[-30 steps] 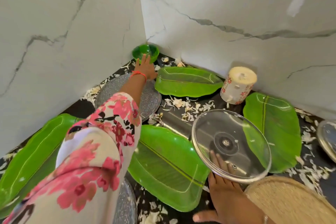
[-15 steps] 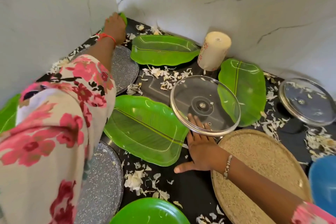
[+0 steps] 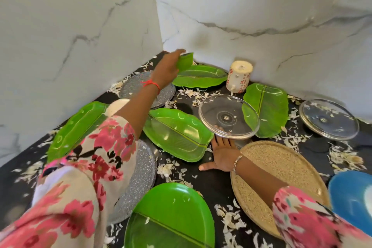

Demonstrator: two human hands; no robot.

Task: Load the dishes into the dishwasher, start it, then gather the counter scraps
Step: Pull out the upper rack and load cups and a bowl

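Observation:
My left hand [image 3: 168,68] grips a small green bowl [image 3: 185,62], lifted and tilted above the far corner of the black counter [image 3: 209,184]. My right hand [image 3: 222,153] lies flat on the counter, its straight fingertips under the rim of a glass lid [image 3: 228,117]. Several green leaf-shaped plates lie around: one in the middle [image 3: 178,133], one at the back [image 3: 199,76], one on the right [image 3: 265,108], one on the left [image 3: 76,127], one near me [image 3: 171,217]. White scraps [image 3: 191,94] litter the counter.
A floral cup [image 3: 238,76] stands upside down by the back wall. A second glass lid [image 3: 329,119] lies far right. A woven round tray [image 3: 277,177] sits under my right forearm, a blue bowl [image 3: 350,197] beside it. Grey speckled plates [image 3: 134,86] lie left of centre.
My left hand took hold of the green bowl in the corner and raised it off the counter. The view dropped back and lower. My right hand stayed by the glass lid.

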